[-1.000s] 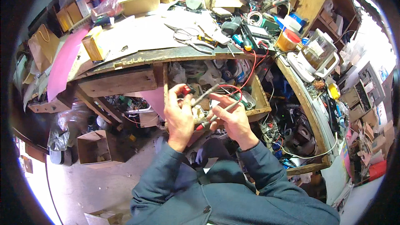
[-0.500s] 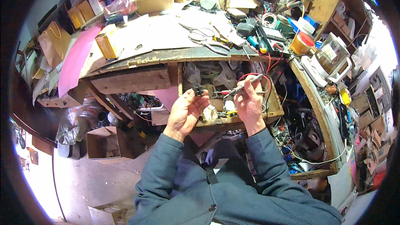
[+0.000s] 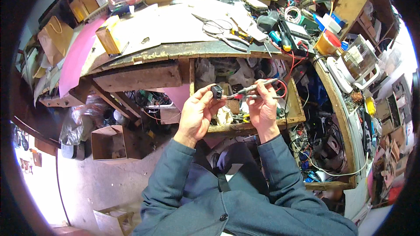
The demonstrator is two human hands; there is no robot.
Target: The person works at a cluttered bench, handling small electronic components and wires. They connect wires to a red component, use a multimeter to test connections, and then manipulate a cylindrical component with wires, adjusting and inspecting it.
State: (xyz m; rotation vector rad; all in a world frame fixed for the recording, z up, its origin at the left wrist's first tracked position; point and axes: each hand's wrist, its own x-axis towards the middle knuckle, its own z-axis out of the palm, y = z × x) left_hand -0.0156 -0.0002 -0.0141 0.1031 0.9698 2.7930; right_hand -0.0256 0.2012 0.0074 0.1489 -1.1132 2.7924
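Note:
My left hand (image 3: 195, 117) is closed on a small black component (image 3: 217, 91), pinched between thumb and fingertips, with what looks like a socket or switch shape. My right hand (image 3: 263, 112) grips a pair of test probes (image 3: 250, 89) together, one above the other. Their tips point left, close by the black component; whether they touch it I cannot make out. Red and black leads loop from the probes' back ends. Both hands are held over an open wooden drawer (image 3: 299, 116) filled with plastic bags and small parts.
On the workbench (image 3: 164, 53) lie scissors (image 3: 213, 26), pliers (image 3: 235, 40) and screwdrivers (image 3: 285, 43). A yellow box (image 3: 108, 37) stands at its left. Right are a red-lidded tub (image 3: 329, 42) and a clear jug (image 3: 358, 54). A cardboard box (image 3: 109, 143) sits on the floor.
The black component has turned in my left fingers and moved slightly right and up. The probe tips are now nearer to it. The whole view has shifted a little.

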